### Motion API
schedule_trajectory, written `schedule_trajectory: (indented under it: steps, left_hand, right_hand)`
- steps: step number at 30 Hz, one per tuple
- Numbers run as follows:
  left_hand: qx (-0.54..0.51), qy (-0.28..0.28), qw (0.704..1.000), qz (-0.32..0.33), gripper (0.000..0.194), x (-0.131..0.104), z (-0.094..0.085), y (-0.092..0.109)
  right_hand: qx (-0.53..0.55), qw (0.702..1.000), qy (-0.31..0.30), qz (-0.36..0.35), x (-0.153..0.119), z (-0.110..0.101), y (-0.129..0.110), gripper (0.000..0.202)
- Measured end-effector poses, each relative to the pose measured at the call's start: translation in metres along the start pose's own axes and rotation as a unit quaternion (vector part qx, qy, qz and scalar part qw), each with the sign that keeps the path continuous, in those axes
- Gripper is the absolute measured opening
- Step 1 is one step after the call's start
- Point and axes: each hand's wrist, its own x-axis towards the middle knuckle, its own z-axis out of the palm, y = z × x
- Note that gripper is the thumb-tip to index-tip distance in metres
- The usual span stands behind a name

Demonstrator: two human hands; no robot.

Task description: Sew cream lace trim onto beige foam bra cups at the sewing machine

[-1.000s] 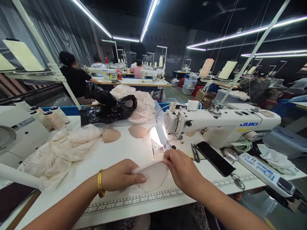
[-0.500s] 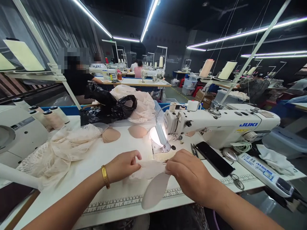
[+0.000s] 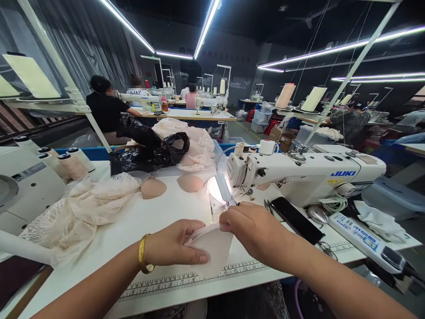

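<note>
My left hand (image 3: 175, 243), with a gold bangle at the wrist, grips the left edge of a pale fabric piece (image 3: 215, 250) between thumb and fingers. The fingers of my right hand (image 3: 254, 230) pinch the same piece at its upper right edge. The piece hangs over the ruler strip at the table's front, just before the lit needle area of the white sewing machine (image 3: 315, 173). A stack of beige oval pads (image 3: 153, 188) and another beige pad (image 3: 190, 183) lie behind my hands.
Cream lace fabric (image 3: 89, 204) is heaped at left, beside thread cones (image 3: 71, 166). A black plastic bag (image 3: 142, 155) sits at the back. Right of my right hand are a phone (image 3: 295, 219), small snips and a mouse (image 3: 318, 214). People sit at machines beyond.
My left hand has moved down and taken hold of the fabric piece. My right hand has shifted slightly left and up, lifting the piece, which is now spread between both hands.
</note>
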Motion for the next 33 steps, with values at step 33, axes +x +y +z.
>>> schedule_trajectory:
  steps: [33]
  left_hand:
    - [0.645, 0.084, 0.745, 0.151, 0.018, 0.066, -0.003, -0.022]
  right_hand:
    - [-0.003, 0.999, -0.038, 0.016, -0.059, 0.108, 0.084, 0.024]
